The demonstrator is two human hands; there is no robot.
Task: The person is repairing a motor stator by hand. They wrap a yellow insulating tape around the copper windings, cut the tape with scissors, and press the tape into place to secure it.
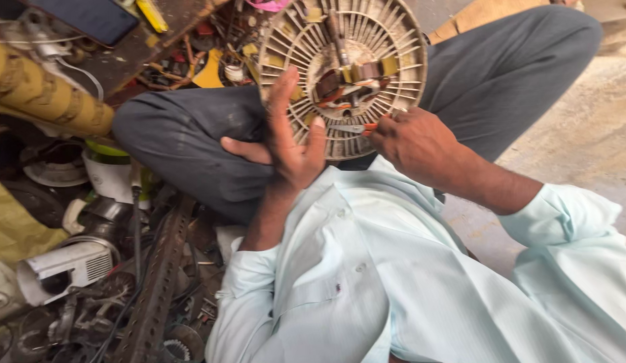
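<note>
A round cream-coloured motor housing (380,40) with radial ribs and copper windings at its centre rests against my crossed legs in grey trousers (192,141). My left hand (289,138) props its near left edge, palm toward me, fingers spread up along the ribs. My right hand (414,144) grips a small pair of pliers with orange handles (353,128), the tip pointing left at the housing's lower rim. Both sleeves are pale blue.
A heap of scrap lies at the left: a white plastic appliance part (70,265), a perforated metal bar (155,289), cables, a white cup with green rim (107,168), a yellow wrapped tube (44,94). A dark phone (91,17) lies on a wooden board. Bare concrete floor (582,128) at right.
</note>
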